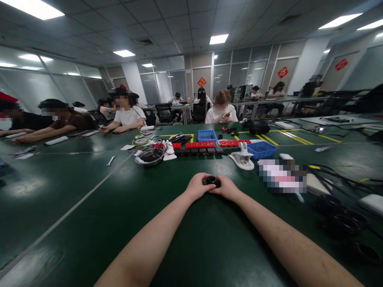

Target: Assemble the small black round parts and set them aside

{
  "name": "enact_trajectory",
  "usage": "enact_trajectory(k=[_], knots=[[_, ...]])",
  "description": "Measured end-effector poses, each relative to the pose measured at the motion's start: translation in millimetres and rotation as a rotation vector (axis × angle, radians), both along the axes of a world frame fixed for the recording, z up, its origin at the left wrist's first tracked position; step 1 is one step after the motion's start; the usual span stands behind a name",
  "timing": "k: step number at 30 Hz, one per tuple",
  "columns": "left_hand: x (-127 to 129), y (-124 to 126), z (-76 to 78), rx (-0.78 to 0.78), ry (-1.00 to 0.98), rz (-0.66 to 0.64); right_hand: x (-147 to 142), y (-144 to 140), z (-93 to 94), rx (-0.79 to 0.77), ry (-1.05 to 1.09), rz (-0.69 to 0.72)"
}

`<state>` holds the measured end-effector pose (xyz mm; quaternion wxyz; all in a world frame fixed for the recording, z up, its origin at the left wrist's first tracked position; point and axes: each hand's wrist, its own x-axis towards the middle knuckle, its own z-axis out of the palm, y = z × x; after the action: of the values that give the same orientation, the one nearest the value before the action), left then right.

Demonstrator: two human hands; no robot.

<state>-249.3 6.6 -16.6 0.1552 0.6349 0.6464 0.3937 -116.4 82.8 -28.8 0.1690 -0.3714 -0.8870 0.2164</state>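
Note:
Both my forearms reach out over a dark green table (89,187). My left hand (197,186) and my right hand (228,187) meet in the middle, and both grip a small black round part (213,181) held just above the table. Only the top of the part shows between my fingers. Its exact shape is hidden by my hands.
Beyond my hands lie a metal bowl (149,156), a row of red and black blocks (203,146), two blue bins (262,150), a white clamp (242,158) and a small wrench (110,160). Black cables and round parts (341,219) crowd the right. Several people sit at the far side.

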Motion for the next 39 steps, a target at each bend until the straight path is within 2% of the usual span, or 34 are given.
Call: enact_trajectory(k=[3, 6, 8, 10, 14, 17, 20, 23, 31, 36, 39], knots=[[9, 0, -4.0, 0.049, 0.062, 0.156, -6, -11, -0.6, 0.148, -0.072, -0.138], [11, 0, -4.9, 0.074, 0.076, 0.165, -6, -14, 1.8, 0.173, -0.093, -0.161], [8, 0, -3.3, 0.068, 0.053, 0.084, -1, -11, 4.1, 0.140, -0.037, -0.067], [2, 0, -0.9, 0.054, 0.024, -0.025, 5, -3, 6.6, 0.072, 0.033, 0.089], [-9, 0, 2.3, -0.029, -0.063, -0.166, 15, 12, 10.4, -0.211, 0.122, 0.350], [-13, 2, 2.6, -0.085, -0.118, -0.203, 16, 16, 11.0, -0.376, 0.196, 0.407], [-14, 3, 2.5, -0.093, -0.134, -0.216, 15, 16, 10.6, -0.449, 0.231, 0.430], [-14, 3, 2.4, -0.077, -0.122, -0.205, 14, 16, 9.9, -0.470, 0.222, 0.417], [-9, 1, 3.5, -0.014, -0.011, -0.162, 14, 17, 6.8, -0.409, 0.184, 0.337], [-2, -2, 2.1, 0.045, 0.048, -0.107, 13, 17, 4.8, -0.300, 0.157, 0.225], [3, -1, -1.8, 0.062, 0.082, -0.022, 9, 11, 2.5, -0.193, 0.116, 0.122]])
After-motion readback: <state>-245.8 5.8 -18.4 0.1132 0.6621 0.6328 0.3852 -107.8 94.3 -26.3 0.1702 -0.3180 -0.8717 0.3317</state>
